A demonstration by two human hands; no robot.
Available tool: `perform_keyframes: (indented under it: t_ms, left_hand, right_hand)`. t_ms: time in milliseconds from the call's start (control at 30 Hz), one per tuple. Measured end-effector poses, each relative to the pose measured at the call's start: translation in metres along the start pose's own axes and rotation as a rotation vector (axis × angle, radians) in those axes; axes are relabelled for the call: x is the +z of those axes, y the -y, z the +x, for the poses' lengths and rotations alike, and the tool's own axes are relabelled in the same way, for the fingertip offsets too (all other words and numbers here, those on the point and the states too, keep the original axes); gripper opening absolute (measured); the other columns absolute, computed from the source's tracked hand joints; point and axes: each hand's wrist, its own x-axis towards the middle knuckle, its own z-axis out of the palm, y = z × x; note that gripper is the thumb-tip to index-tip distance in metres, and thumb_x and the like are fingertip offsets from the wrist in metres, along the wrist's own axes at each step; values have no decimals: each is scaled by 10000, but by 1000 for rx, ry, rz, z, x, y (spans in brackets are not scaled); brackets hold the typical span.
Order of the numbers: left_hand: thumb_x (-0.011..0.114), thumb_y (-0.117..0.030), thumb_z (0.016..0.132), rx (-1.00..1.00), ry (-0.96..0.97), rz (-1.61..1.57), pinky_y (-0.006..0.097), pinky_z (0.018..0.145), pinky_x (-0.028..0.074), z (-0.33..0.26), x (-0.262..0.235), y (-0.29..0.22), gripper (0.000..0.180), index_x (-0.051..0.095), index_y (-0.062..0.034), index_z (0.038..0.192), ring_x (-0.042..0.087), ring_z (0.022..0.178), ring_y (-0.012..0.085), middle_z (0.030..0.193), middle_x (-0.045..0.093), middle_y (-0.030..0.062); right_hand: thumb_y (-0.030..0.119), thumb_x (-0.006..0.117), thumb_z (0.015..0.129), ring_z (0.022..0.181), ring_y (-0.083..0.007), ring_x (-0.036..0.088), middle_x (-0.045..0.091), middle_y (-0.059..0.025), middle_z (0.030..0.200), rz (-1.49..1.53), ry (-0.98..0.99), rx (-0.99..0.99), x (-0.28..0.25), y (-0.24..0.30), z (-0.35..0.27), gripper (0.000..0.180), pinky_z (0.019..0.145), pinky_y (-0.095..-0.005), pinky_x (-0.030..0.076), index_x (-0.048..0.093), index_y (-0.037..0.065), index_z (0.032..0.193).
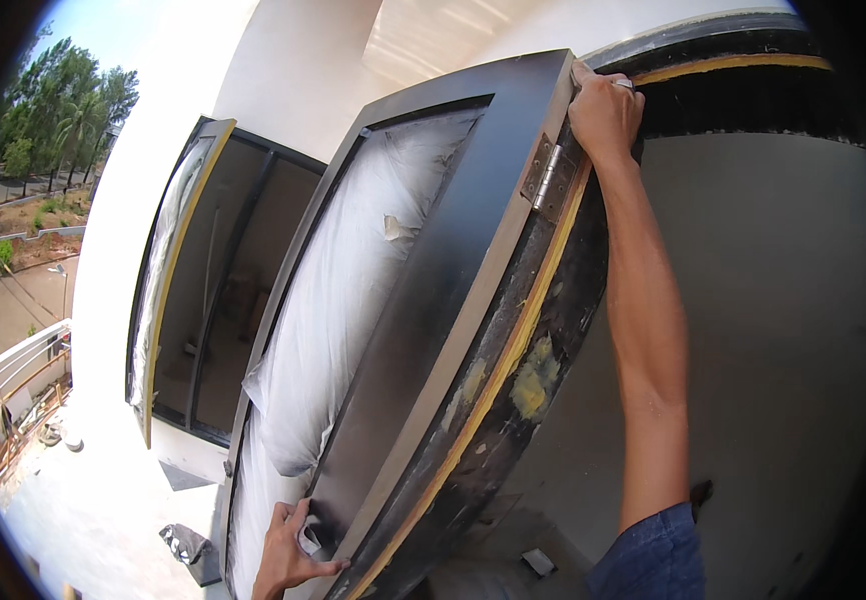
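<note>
A tall dark metal window sash point(433, 270) stands open on its hinge point(549, 178), its glass covered by loose white plastic film point(343, 300). My right hand point(605, 108) is raised and grips the sash's top corner by the frame point(563, 330), which shows yellow foam. My left hand point(288, 555) holds the lower part of the sash, fingers pressed on the dark stile beside the film.
A second open window point(178, 290) stands further left in the white wall point(283, 80). Below left lies a pale terrace floor point(93, 500) with a dark bag point(188, 548) and a railing point(13, 365). Grey interior wall point(763, 300) fills the right.
</note>
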Motion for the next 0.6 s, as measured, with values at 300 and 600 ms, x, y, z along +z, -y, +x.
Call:
perform_keyframes:
  t_ms: [300, 600]
  left_hand:
    - [927, -441, 441, 53, -28, 27, 361, 834, 510, -1, -1, 2, 1123, 502, 92, 1334, 561, 953, 270, 1058, 516, 159]
    - [926, -596, 455, -11, 90, 171, 394, 882, 509, 1, -20, -5, 1178, 508, -46, 1409, 605, 985, 306, 1101, 562, 189]
  right_hand:
    - [-28, 629, 839, 895, -213, 627, 724, -92, 1005, 565, -43, 165, -79, -26, -126, 405, 857, -327, 486, 705, 112, 1210]
    - [197, 591, 863, 1000, -248, 630, 661, -147, 1085, 1562, -363, 1029, -148, 68, -395, 364, 957, -409, 485, 627, -36, 1140]
